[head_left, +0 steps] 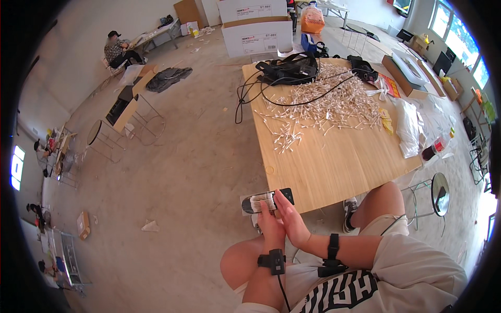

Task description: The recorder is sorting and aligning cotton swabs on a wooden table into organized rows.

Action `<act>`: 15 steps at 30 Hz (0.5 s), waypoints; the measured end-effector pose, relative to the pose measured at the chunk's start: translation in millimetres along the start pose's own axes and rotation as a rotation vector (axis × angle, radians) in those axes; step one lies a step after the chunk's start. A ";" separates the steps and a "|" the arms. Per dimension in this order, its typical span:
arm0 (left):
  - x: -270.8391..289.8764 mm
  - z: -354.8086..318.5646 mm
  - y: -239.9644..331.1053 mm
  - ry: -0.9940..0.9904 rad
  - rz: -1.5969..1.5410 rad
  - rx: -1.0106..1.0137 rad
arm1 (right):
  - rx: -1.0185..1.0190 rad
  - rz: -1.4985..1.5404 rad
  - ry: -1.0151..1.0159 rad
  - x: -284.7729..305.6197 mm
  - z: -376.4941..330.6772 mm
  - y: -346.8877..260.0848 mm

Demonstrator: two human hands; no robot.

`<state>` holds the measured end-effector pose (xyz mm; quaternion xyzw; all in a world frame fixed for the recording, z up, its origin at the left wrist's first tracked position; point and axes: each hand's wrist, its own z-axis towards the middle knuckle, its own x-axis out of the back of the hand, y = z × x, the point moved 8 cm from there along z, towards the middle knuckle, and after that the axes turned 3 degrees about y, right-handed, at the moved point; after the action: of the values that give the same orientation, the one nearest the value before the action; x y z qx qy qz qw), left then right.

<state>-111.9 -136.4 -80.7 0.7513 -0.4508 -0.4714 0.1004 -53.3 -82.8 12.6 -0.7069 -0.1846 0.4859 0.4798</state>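
A flat, clear packet (253, 204) with black markings and a row of white cotton swabs is held low in front of me, just off the table's near left corner. My left hand (271, 224) is closed on it from below, its thumb lying over the swabs. Against the packet's right part rests my right hand (293, 221), its fingers straight and flat; their far side is hidden. Loose cotton swabs (334, 96) lie in a wide heap across the far half of the wooden table (334, 161).
A black bag (289, 69) with a looping cable sits at the table's far left. Clear plastic bags (407, 128) and a dark drink bottle (436, 147) lie along the right edge. A round stool (440, 194) stands right. White cartons (255, 34) are stacked behind; a person (117, 51) sits far left.
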 end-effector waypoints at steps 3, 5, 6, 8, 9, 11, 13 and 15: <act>4.0 3.8 -1.1 -0.015 0.027 -0.006 | -0.003 0.030 -0.022 -3.7 1.1 0.1; 5.1 4.9 -2.1 -0.005 0.040 0.001 | -0.005 0.033 -0.018 -3.6 1.7 -0.3; 4.8 5.2 -2.7 -0.006 0.040 0.001 | -0.008 0.037 -0.015 -3.5 2.0 -0.4; 4.4 6.1 -3.0 -0.009 0.052 -0.016 | -0.013 0.040 -0.018 -4.2 2.1 -1.8; 5.0 5.7 -3.2 -0.011 0.053 -0.015 | -0.018 0.044 -0.022 -5.0 2.3 -2.1; 4.2 4.0 -2.0 -0.016 0.096 -0.018 | -0.016 0.050 -0.025 -5.4 2.9 0.9; 4.5 4.0 -0.9 -0.029 0.128 -0.034 | -0.014 0.058 -0.028 -5.8 2.7 3.5; 5.0 4.9 1.1 -0.040 0.162 -0.052 | -0.033 0.072 -0.044 -7.0 2.5 7.2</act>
<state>-115.8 -139.5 -85.8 0.7000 -0.4996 -0.4882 0.1484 -60.2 -90.0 9.9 -0.7100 -0.1775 0.5151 0.4461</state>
